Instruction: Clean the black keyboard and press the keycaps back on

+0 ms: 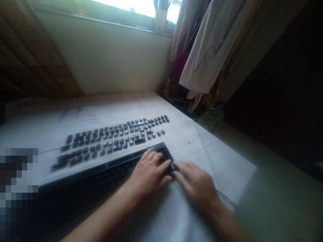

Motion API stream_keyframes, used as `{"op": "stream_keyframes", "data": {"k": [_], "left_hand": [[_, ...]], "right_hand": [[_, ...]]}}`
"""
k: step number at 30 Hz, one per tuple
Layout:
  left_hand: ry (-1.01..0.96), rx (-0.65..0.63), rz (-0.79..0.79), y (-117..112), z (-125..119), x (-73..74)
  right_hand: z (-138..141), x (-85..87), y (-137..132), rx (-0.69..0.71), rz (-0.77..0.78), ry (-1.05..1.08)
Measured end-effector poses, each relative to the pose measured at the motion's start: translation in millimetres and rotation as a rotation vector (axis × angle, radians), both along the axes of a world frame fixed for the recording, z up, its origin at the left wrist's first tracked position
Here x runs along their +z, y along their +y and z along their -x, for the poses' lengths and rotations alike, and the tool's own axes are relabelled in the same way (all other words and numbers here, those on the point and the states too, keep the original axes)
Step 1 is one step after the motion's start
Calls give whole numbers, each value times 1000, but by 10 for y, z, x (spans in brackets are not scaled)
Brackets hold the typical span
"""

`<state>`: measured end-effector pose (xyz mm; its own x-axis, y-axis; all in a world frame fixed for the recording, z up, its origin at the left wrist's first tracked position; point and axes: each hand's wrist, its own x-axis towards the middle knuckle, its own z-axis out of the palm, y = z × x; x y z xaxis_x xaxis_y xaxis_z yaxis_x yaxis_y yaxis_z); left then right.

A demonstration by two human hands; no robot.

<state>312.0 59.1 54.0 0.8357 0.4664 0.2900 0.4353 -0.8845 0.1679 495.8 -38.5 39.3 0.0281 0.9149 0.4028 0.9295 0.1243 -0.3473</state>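
A black computer keyboard [141,155] lies slantwise across the white-covered table, its key field largely bare of keycaps. Over its right end, my left hand [150,169] holds it down, with fingers curled on top and the thumb by the near edge. My right hand [194,179] comes in from the right side, its thumb and forefinger pinched at a small dark keycap [172,166] on the keyboard's right end. Beyond the keyboard, many loose black keycaps [121,134] are laid out in rows on the cloth. Blur hides the finer detail.
The white tablecloth [214,148] ends at a right edge, with the floor below. A thin cable [227,198] runs by my right wrist. Pale clothes [207,50] hang at the back right, and a cup-like holder [160,21] stands on the windowsill.
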Motion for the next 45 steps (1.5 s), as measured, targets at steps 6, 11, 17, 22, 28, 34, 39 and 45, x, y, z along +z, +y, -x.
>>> {"op": "stream_keyframes", "data": {"k": [6, 11, 17, 22, 28, 34, 39, 45], "left_hand": [[-1, 9, 14, -6, 8, -5], [3, 8, 22, -9, 14, -2], [6, 8, 29, -9, 5, 15], [-3, 26, 33, 10, 25, 34], [-8, 35, 36, 4, 56, 36], [-6, 24, 44, -7, -23, 28], [-7, 23, 52, 11, -69, 10], [-6, 18, 54, 5, -70, -8]], "right_hand": [[-39, -18, 29, 31, -74, -11], [-21, -4, 51, 21, -92, -10], [-23, 4, 83, 46, -146, -70], [-78, 11, 109, 29, -236, -47], [-85, 6, 118, 18, -261, -39], [-71, -7, 102, 31, -252, -68], [-89, -12, 78, 25, -294, -129], [-83, -12, 35, 79, -290, -225]]}}
